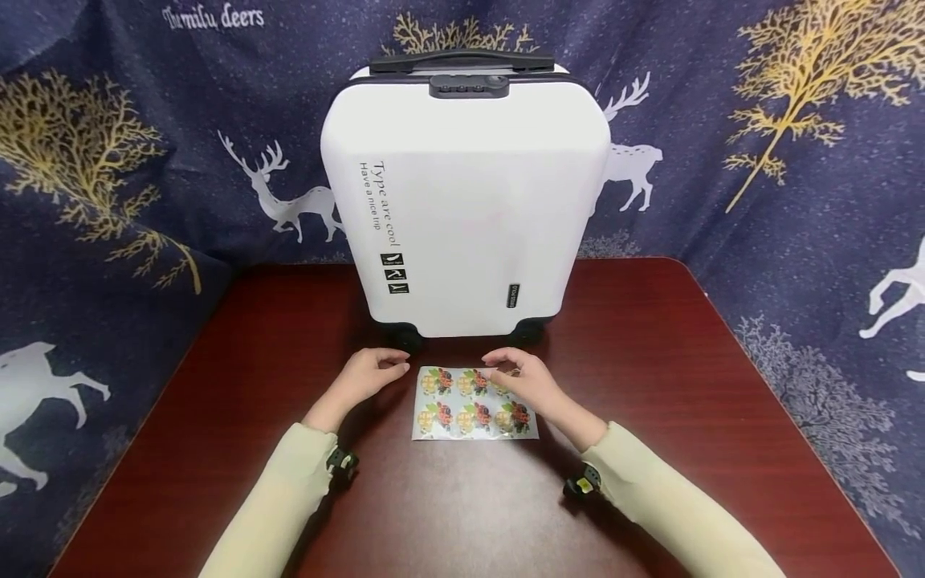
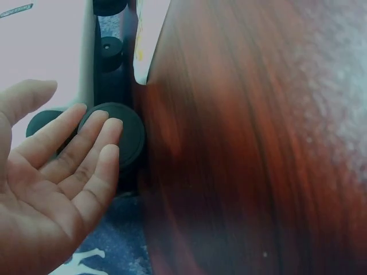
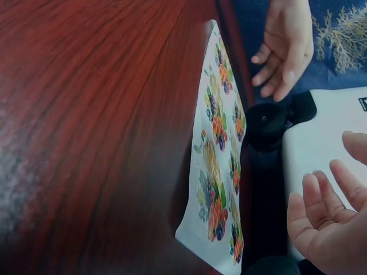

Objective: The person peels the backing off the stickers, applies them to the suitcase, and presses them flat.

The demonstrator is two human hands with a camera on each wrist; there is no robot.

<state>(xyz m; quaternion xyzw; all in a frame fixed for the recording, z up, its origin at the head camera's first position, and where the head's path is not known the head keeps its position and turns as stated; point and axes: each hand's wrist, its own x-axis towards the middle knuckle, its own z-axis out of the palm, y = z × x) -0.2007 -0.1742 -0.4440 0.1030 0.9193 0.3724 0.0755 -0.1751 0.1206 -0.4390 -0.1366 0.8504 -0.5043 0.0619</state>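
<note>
A sheet of fruit-and-waffle stickers [image 1: 448, 404] lies flat on the table, several round clusters printed on white. My left hand [image 1: 370, 375] is just left of the sheet with loosely bent fingers and nothing in it; in the left wrist view its palm [image 2: 51, 195] shows bare. Over the sheet's upper right corner hovers my right hand [image 1: 527, 380], covering part of a printed cluster in the head view. From the right wrist view, the right hand's fingers [image 3: 321, 200] are apart from the sheet [image 3: 215, 143], thumb spread away, holding nothing.
Behind the sheet a white suitcase [image 1: 470, 217] stands upright on black wheels [image 1: 531, 329], with a combination lock [image 1: 470, 86] and handle on top. The dark red wooden table [image 1: 253, 361] reaches back to a blue cloth [image 1: 282, 104] printed with deer and golden branches.
</note>
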